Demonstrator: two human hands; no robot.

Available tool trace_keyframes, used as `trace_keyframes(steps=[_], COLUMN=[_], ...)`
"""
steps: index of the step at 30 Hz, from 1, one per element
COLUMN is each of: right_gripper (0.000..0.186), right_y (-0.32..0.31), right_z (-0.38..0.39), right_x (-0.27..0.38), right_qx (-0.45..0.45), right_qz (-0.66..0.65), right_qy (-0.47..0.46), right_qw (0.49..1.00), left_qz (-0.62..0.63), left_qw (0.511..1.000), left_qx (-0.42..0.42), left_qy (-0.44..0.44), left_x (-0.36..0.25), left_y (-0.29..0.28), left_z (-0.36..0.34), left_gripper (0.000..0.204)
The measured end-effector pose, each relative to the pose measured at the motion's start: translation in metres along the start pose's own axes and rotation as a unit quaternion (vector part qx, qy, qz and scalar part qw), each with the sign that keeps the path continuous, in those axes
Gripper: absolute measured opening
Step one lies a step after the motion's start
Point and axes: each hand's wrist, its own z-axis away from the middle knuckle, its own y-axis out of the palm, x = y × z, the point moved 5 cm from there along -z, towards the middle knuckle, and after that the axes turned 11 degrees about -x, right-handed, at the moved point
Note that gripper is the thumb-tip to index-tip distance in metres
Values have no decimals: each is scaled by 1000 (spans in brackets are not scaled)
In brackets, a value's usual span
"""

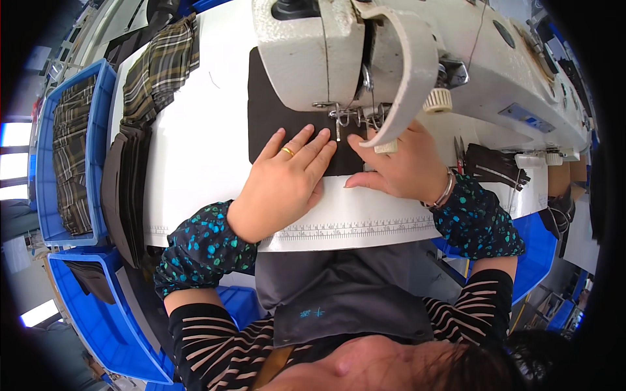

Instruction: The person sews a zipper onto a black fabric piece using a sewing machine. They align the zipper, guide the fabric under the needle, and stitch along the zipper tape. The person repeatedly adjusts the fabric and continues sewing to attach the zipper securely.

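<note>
Table (202, 150) | machine (293, 65) over it | dark cloth (274, 111) flat on table, under machine's head | left hand (283, 179) flat on cloth, gripping nothing | right hand (404, 163) at cloth's right, thumb and forefinger apart, partly hidden; grip: cannot tell

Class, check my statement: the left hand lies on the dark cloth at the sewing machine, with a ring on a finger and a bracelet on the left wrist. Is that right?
Not quite: the bracelet is on the wrist of the right hand, as the head view shows. The left hand does lie on the dark cloth at the sewing machine, with a ring on a finger.
</note>
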Motion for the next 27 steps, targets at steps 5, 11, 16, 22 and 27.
trace_keyframes(steps=[5, 11, 16, 22, 27], right_gripper=[21, 8, 11, 8, 8], right_y=[-8, 6, 13, 15, 14], right_z=[4, 8, 4, 5, 7], right_x=[21, 20, 19, 18, 19], right_qx=[-21, -40, -26, -17, 18], right_qz=[-27, 44, 86, 39, 45], right_qy=[-87, -74, -50, -45, -51], right_qw=[996, 996, 995, 998, 997], left_qz=[36, 200, 196, 128, 135], left_qw=[998, 960, 961, 982, 981], left_qx=[-41, -109, -100, -125, -119], left_qy=[-31, -163, -170, -61, -67], left_x=[8, 28, 25, 12, 11], left_y=[3, 3, 1, -3, 1], left_z=[-6, -13, -15, -11, -10], left_gripper=[47, 21, 22, 37, 35])
